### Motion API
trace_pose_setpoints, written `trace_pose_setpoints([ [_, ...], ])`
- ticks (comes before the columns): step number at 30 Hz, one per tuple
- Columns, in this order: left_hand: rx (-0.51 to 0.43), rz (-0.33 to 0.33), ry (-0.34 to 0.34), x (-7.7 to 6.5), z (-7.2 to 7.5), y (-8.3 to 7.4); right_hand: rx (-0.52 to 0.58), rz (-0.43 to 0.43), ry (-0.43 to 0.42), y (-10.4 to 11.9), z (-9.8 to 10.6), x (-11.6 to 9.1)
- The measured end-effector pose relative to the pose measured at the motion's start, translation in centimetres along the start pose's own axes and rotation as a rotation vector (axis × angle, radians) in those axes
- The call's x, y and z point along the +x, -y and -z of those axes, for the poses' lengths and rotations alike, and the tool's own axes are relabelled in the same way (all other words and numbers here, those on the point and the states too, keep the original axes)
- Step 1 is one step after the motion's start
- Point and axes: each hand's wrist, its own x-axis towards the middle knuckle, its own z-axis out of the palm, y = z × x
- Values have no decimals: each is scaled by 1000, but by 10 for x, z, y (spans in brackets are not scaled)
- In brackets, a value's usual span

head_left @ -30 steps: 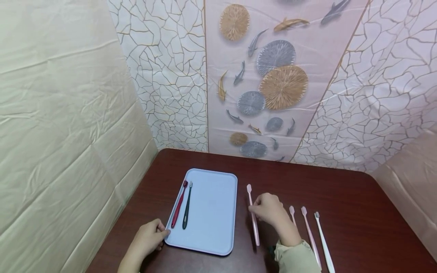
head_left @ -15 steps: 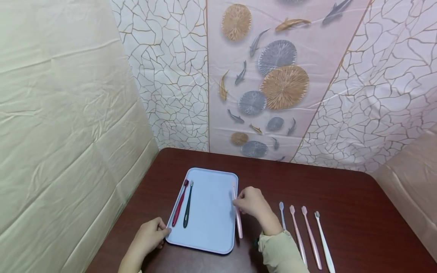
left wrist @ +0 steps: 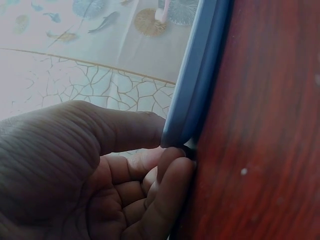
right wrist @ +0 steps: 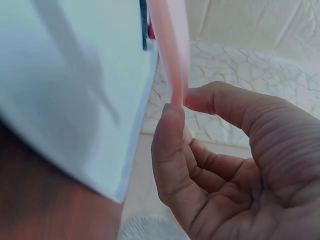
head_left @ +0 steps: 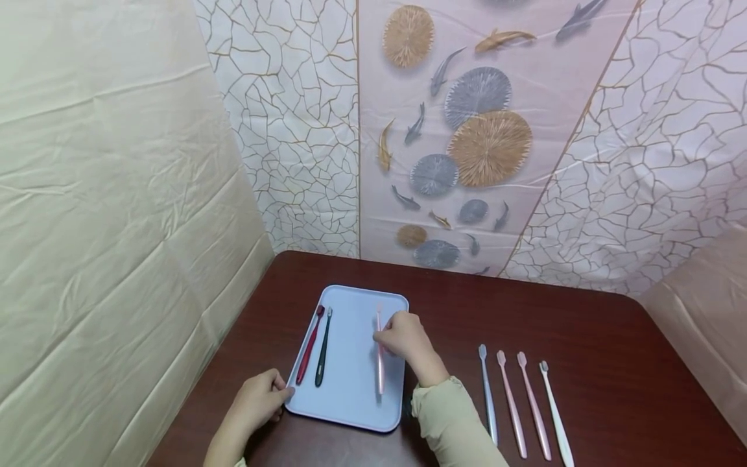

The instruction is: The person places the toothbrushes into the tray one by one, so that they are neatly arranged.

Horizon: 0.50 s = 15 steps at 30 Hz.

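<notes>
My right hand pinches a pink toothbrush between thumb and forefinger, above the right side of a light blue tray. In the right wrist view the pink toothbrush stands apart from the tray, and a shadow falls on the tray's surface. At the tray's near left corner, my left hand grips the rim; the left wrist view has the thumb on top of the tray edge and fingers beneath. A red toothbrush and a dark green toothbrush lie side by side along the tray's left side.
On the brown table, right of the tray, lie a blue toothbrush, two pink toothbrushes, one beside the other, and a white toothbrush. Patterned cloth hangs behind the table.
My right hand has carried the pink toothbrush leftward from the table to above the tray. The blue toothbrush, earlier hidden by the arm, now shows. My left hand keeps its grip on the tray corner.
</notes>
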Motion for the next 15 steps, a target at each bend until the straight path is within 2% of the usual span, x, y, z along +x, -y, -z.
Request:
trace_pose_setpoints([
  [10,-6,-22,-12,3,-2,2,28,-22,-20,10,-32,17],
  [15,-1,-27,-24,0,-2,3,47,-51,8,13,-45,23],
])
